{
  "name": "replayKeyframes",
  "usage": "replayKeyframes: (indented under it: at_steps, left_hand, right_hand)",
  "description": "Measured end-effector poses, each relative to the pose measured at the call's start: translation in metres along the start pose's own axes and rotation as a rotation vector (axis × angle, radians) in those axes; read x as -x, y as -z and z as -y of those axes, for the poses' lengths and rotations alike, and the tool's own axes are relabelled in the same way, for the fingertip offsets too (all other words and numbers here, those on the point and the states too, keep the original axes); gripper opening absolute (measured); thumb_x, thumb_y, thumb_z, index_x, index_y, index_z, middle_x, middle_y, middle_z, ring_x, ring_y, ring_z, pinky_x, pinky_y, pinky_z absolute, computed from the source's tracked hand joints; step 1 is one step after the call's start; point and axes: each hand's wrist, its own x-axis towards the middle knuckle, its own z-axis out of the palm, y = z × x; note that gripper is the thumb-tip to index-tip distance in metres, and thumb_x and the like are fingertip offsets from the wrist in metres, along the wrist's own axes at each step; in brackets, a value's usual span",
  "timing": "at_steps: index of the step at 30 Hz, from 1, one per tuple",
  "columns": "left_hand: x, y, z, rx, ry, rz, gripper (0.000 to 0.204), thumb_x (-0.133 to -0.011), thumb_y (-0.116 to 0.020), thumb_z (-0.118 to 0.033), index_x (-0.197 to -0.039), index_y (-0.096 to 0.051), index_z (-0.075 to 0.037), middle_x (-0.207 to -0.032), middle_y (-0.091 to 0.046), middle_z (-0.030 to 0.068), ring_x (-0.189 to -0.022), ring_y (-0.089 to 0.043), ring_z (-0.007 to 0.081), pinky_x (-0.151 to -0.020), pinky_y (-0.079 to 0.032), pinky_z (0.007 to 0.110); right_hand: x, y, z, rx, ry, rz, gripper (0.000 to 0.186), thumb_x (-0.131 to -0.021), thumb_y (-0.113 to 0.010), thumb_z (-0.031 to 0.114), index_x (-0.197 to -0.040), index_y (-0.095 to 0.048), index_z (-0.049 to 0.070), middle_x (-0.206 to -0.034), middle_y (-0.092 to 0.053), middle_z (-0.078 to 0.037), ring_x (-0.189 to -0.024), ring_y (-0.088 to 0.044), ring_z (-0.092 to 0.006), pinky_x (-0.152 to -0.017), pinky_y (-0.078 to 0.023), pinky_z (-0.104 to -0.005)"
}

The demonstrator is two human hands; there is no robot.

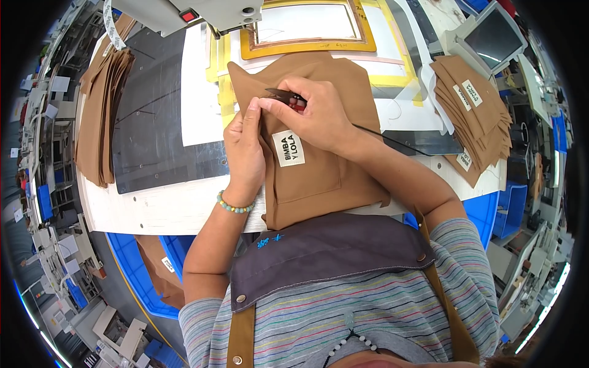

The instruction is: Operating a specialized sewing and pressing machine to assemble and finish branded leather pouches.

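Observation:
A brown fabric panel (343, 80) with a stitched-on pocket (313, 184) and a white printed label (288, 148) lies before me, reaching over the table's front edge. My left hand (244, 153) pinches the panel's left edge between thumb and fingers. In my right hand (325, 116) are small thread snips (282, 95) with dark blades and a bit of red at the handle. The blades point left, just above my left fingertips. My right thumb reaches to the pinched edge. Any thread there is too small to make out.
A sewing machine head (215, 12) overhangs the back, near a yellow frame (245, 46). Brown fabric pieces are stacked at left (101, 122), and labelled ones at right (472, 110) below a screen (494, 34). Blue bins (132, 270) stand under the white table (165, 211).

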Motion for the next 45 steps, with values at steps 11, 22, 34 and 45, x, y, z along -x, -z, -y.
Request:
replayKeyframes:
  at_steps: [11, 22, 34, 45]
  left_hand:
    - [-0.001, -0.002, -0.008, 0.106, 0.039, 0.002, 0.032, -0.113, -0.051, -0.027, -0.114, -0.069, 0.000, -0.113, -0.072, 0.0061, -0.102, -0.065, 0.0107, -0.093, -0.051, 0.028]
    - [-0.001, -0.005, -0.007, 0.064, 0.035, -0.028, 0.034, -0.113, -0.051, -0.027, -0.122, -0.068, 0.001, -0.122, -0.072, 0.0070, -0.109, -0.066, 0.0113, -0.097, -0.051, 0.028]
    - [-0.010, 0.002, -0.066, -0.901, -0.531, -0.148, 0.013, -0.097, -0.072, -0.003, -0.109, -0.077, -0.003, -0.103, -0.078, 0.0112, -0.092, -0.070, 0.0157, -0.074, -0.057, 0.031]
    - [0.043, 0.029, -0.072, -1.741, -0.907, 0.677, 0.046, -0.081, -0.074, -0.001, -0.126, -0.073, -0.014, -0.144, -0.065, 0.0112, -0.137, -0.057, 0.0368, -0.109, -0.048, 0.046]
  right_hand:
    - [0.003, -0.001, -0.001, 0.197, 0.129, -0.052, 0.031, -0.085, -0.083, 0.033, -0.086, -0.068, 0.006, -0.061, -0.063, -0.006, -0.053, -0.065, -0.0204, -0.050, -0.049, -0.0338]
    - [0.003, 0.002, 0.002, 0.141, 0.012, -0.001, 0.026, -0.093, -0.073, 0.029, -0.086, -0.069, 0.004, -0.063, -0.065, -0.010, -0.056, -0.065, -0.0289, -0.054, -0.050, -0.0394]
    - [-0.031, 0.071, 0.032, -0.179, 0.017, -0.192, 0.020, -0.102, -0.072, 0.029, -0.099, -0.071, 0.009, -0.076, -0.057, 0.008, -0.063, -0.047, -0.0004, -0.054, -0.033, -0.0190]
    - [0.017, 0.097, 0.068, 0.039, -0.062, 0.325, 0.021, -0.101, -0.068, 0.017, -0.107, -0.070, -0.003, -0.084, -0.064, 0.001, -0.070, -0.054, -0.0050, -0.059, -0.042, -0.0217]
